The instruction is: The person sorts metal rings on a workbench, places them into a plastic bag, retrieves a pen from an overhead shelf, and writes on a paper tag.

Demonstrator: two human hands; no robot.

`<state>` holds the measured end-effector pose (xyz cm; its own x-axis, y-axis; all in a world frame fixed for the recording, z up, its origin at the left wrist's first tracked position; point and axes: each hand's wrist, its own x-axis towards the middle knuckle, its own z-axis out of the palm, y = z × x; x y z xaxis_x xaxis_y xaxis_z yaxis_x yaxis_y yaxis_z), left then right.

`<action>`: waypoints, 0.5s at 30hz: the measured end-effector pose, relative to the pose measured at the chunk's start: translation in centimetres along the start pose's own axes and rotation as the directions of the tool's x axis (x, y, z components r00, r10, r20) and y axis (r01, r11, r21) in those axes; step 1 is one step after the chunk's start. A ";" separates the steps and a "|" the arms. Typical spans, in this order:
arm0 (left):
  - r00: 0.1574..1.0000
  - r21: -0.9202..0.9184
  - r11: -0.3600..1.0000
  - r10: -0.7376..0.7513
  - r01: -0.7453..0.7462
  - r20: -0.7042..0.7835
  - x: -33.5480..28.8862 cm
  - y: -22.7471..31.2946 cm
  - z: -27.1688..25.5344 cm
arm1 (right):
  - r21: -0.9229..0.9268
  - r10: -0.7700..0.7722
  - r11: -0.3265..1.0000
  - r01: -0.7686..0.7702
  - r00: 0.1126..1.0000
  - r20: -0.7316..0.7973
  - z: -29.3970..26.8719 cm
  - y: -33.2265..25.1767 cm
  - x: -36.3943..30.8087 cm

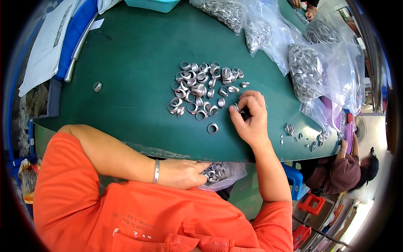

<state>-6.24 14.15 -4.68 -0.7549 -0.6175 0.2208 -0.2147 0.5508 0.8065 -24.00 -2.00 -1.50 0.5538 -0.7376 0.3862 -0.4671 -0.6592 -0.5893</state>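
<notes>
A pile of silver-grey metal rings lies spread over the middle of the green table. To the right of it, my right hand is closed with its fingers bent, and a ring shows at the thumb and fingertips. One loose ring rests nearer to me, left of that hand. At the table's front edge, my left hand grips the side of a clear plastic bag with more rings in it. Its fingertips are partly hidden among the bag and rings.
Large clear bags of rings stand along the right side. Small metal pieces lie right of my right hand. A single ring sits far left, near a blue bin. Other people work at the right and far side.
</notes>
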 end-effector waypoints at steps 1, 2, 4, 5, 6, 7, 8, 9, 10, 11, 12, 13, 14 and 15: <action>1.000 0.000 1.000 -0.002 0.002 -0.001 0.0 0.1 0.0 | 0.001 -0.001 1.000 0.001 1.000 0.001 0.1 -0.3 0.2; 1.000 0.001 1.000 -0.013 0.013 0.013 0.1 0.2 -0.1 | -0.016 -0.049 0.999 0.048 0.998 -0.047 0.4 -0.9 0.7; 0.999 0.004 1.000 -0.023 0.023 0.030 0.1 0.2 -0.1 | -0.035 -0.097 0.995 0.094 0.990 -0.098 0.8 -1.2 1.3; 0.999 0.005 1.000 -0.017 0.017 0.028 0.1 0.1 0.0 | -0.108 -0.161 0.982 0.158 0.987 -0.021 0.9 -1.1 1.4; 1.000 0.008 1.000 -0.014 0.014 0.025 0.1 0.0 0.0 | -0.172 -0.219 0.959 0.227 0.974 0.062 1.1 -1.0 1.5; 1.000 0.009 1.000 -0.015 0.015 0.026 0.1 0.1 0.0 | -0.160 -0.206 0.964 0.214 0.976 0.066 1.0 -1.0 1.5; 0.999 0.005 1.000 -0.017 0.017 0.033 0.1 0.1 -0.1 | -0.160 -0.205 0.964 0.213 0.977 0.065 0.8 -0.9 1.2; 0.999 0.001 1.000 -0.020 0.020 0.037 0.1 0.1 -0.2 | -0.139 -0.185 0.971 0.196 0.979 0.090 0.4 -0.9 0.8; 0.999 0.000 1.000 -0.021 0.021 0.037 0.1 0.1 -0.2 | -0.121 -0.164 0.977 0.178 0.980 0.115 0.0 -0.9 0.3; 0.999 0.003 1.000 -0.016 0.016 0.033 0.1 0.1 -0.2 | -0.121 -0.163 0.977 0.177 0.980 0.116 -0.5 -1.1 -0.4; 1.000 0.005 1.000 -0.008 0.008 0.030 0.1 0.1 -0.2 | -0.099 -0.142 0.983 0.157 0.979 0.148 -1.1 -1.4 -1.5; 1.000 0.002 1.000 -0.011 0.011 0.029 0.1 0.1 -0.2 | -0.070 -0.124 0.988 0.138 0.975 0.184 -1.5 -1.9 -2.5; 1.000 0.003 1.000 -0.014 0.014 0.027 0.1 0.1 -0.3 | -0.028 -0.153 0.986 0.162 0.966 0.209 -1.7 -2.5 -3.6; 0.999 0.005 1.000 -0.018 0.018 0.029 0.1 0.3 -0.3 | 0.053 -0.192 0.981 0.185 0.949 0.248 -1.7 -3.4 -4.9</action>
<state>-6.22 14.07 -4.29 -0.7684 -0.6108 0.1907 -0.2309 0.5427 0.8076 -26.32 3.54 -0.16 0.7867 -0.5375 0.3037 -0.3194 -0.7754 -0.5448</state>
